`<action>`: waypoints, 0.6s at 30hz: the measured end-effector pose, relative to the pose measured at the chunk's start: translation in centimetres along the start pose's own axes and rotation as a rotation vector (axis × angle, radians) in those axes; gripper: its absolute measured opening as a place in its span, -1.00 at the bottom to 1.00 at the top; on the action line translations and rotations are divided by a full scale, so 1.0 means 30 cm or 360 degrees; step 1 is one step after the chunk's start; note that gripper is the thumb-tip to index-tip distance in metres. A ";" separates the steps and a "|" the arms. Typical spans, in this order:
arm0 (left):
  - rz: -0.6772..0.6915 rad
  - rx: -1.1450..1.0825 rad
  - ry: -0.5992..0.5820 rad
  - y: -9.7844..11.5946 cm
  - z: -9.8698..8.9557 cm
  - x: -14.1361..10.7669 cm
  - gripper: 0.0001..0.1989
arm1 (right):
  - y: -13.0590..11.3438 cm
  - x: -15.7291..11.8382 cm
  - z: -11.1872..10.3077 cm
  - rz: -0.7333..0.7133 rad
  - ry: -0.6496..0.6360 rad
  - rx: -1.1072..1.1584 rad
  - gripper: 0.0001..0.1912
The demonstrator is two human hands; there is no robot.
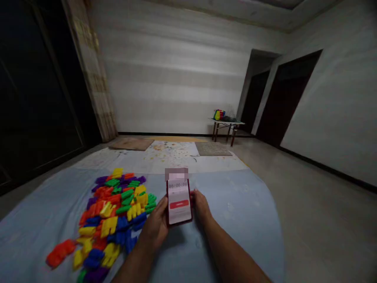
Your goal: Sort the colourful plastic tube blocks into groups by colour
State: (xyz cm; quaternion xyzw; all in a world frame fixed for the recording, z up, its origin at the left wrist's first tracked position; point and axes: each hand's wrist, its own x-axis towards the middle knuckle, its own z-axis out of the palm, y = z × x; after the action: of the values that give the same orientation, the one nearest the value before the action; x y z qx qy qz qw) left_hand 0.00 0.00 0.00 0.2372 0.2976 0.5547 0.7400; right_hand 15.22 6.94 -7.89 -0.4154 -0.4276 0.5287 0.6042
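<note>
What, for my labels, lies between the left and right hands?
The head view shows a lit phone between the left hand and the right hand.

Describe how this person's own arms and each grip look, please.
The left grip and right grip are ungloved human hands. The slim, tapering left forearm and right forearm are bare where visible: no sleeves, watch, bracelet or cables show. Blur leaves rings and small markings uncertain.

From my head, the one camera looks forward and down, above and behind my left grip (160, 220) and right grip (202, 205), near both, with the wall (165, 86) far beyond them.
</note>
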 end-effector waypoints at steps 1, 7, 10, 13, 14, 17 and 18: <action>0.0011 -0.0012 -0.0003 0.013 0.014 -0.011 -0.54 | -0.003 -0.002 0.001 0.0005 -0.0012 0.0001 -0.38; 0.0015 -0.0040 0.0023 0.079 0.050 -0.097 -0.52 | -0.020 -0.013 0.011 0.0046 0.0022 0.0047 -0.37; 0.0031 -0.0062 0.0077 0.097 0.021 -0.151 -0.49 | -0.026 -0.018 0.012 0.0054 0.0063 0.0048 -0.37; 0.0059 -0.0087 0.0169 0.108 -0.025 -0.205 -0.48 | -0.029 -0.025 0.010 0.0054 0.0072 0.0016 -0.39; 0.0058 -0.0090 0.0209 0.110 -0.042 -0.223 -0.49 | -0.030 -0.027 0.009 0.0055 0.0073 0.0012 -0.39; 0.0071 -0.0092 0.0325 0.110 -0.090 -0.274 -0.49 | -0.030 -0.033 0.006 0.0061 0.0052 0.0001 -0.40; 0.0088 -0.0094 0.0359 0.108 -0.106 -0.290 -0.48 | -0.030 -0.035 0.005 0.0059 0.0045 -0.0002 -0.41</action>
State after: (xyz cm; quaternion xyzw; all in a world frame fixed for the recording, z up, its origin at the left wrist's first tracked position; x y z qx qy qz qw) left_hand -6.24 -7.41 1.51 0.1597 0.3558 0.6066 0.6928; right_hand 15.26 5.82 -7.07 -0.4311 -0.4116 0.5335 0.6001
